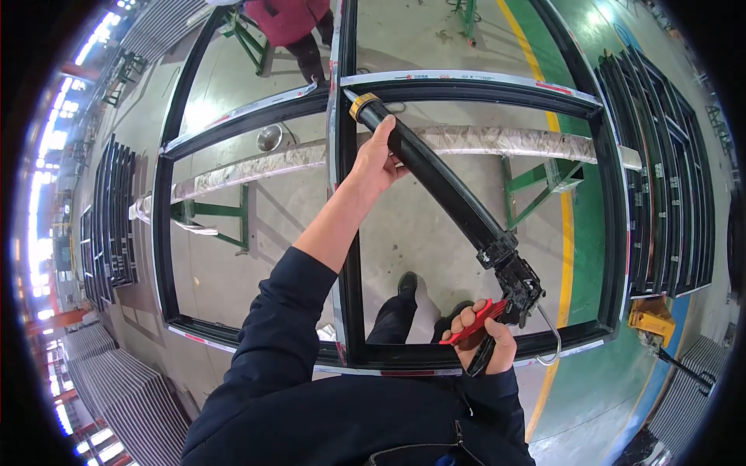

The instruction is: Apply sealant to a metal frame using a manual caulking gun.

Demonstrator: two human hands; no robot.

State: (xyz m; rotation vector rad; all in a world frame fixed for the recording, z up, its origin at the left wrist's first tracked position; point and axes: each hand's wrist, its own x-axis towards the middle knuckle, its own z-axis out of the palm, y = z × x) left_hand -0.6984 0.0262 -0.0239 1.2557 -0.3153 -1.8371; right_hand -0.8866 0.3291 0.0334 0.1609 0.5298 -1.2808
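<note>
A long black caulking gun (443,182) slants from the upper middle down to the lower right. My left hand (378,159) grips its tube near the yellow collar, with the nozzle tip touching the joint where the black window frame's (346,256) bars cross. My right hand (486,334) is closed around the gun's red trigger and handle near the frame's bottom rail. The large black frame lies flat on padded green trestles (536,186) in front of me.
A person in a red top (291,23) stands beyond the frame's far side. Stacks of black frames lean at the left (109,221) and right (668,171). A yellow floor line (556,194) runs under the frame. My shoes (406,283) show through it.
</note>
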